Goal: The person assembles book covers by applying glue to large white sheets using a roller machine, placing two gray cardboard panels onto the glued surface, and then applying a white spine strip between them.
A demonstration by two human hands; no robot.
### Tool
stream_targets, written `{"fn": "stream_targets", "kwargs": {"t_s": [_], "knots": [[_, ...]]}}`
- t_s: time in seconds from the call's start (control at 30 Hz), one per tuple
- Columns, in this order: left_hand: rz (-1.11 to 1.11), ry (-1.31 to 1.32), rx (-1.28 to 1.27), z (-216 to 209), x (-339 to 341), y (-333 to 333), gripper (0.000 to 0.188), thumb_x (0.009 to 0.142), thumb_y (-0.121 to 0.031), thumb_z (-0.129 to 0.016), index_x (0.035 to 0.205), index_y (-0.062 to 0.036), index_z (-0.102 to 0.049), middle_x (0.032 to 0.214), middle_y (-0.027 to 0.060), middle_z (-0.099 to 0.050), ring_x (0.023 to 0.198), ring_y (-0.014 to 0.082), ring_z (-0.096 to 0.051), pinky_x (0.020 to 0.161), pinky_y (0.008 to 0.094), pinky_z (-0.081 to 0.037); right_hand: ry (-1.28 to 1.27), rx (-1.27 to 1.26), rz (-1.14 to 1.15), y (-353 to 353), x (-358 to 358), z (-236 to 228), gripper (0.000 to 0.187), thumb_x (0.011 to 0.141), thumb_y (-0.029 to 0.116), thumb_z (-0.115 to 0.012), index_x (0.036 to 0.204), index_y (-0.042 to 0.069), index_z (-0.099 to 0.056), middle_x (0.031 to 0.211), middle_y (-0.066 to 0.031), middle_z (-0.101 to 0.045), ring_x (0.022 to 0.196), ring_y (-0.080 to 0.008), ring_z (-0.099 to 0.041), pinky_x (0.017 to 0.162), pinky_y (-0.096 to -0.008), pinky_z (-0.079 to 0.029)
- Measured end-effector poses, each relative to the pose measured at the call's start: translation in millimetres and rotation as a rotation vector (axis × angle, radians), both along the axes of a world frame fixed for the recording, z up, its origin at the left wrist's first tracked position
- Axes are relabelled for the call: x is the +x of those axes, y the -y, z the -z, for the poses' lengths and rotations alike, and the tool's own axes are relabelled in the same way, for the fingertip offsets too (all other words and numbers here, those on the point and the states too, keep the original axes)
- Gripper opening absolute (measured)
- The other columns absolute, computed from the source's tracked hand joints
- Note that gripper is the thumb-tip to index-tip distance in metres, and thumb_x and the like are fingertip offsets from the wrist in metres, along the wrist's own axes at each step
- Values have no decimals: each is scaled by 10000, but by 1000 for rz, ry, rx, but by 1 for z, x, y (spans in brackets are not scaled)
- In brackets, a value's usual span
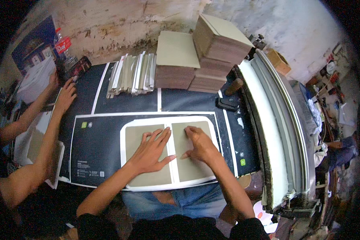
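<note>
Two grey-brown cardboard panels lie side by side on a white sheet [148, 121] with rounded corners, a narrow white gap between them. My left hand [150, 154] lies flat on the left panel [134, 136], fingers spread, with fingertips and thumb reaching the gap. On the right panel [196, 172] rests my right hand [203, 147]. Its fingers are bent and the thumb stands apart from them; I see nothing held in it. The sheet lies on a dark printed board [98, 148] with a white border, close to my lap.
Behind the sheet lie a bundle of strips [132, 74] and tall cardboard stacks [174, 78]. A black block [227, 104] sits near a wooden-handled tool [233, 87]. At right stands a long white-topped machine [274, 132]. Another person's hands [66, 96] are at the left, by stacked paper [38, 82].
</note>
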State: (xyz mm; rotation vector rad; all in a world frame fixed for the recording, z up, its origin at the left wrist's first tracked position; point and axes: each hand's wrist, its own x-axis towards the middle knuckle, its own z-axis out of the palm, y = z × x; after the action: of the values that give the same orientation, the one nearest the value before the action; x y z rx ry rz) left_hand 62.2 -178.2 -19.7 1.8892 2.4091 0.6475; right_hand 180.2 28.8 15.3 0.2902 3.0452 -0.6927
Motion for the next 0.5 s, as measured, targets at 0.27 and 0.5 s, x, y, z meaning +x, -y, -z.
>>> {"fn": "stream_targets", "kwargs": {"t_s": [0.27, 0.5], "knots": [[-81, 175, 14, -10, -1, -7, 890, 929, -570, -596, 1517, 49, -345, 1501, 244, -424, 1319, 398, -407, 1043, 550, -307, 141, 121, -18, 13, -5, -15, 1032, 568, 217, -951, 1422, -45, -434, 1375, -251, -574, 1237, -426, -548, 1059, -481, -445], [-56, 9, -25, 4, 3, -9, 951, 916, -686, -531, 1585, -56, -288, 1540, 236, -384, 1340, 397, -411, 1060, 600, -298, 235, 142, 43, 5, -8, -15, 1217, 587, 179, -949, 1555, -9, -236, 1227, -273, -632, 1120, -446, -580, 981, -483, -508]]}}
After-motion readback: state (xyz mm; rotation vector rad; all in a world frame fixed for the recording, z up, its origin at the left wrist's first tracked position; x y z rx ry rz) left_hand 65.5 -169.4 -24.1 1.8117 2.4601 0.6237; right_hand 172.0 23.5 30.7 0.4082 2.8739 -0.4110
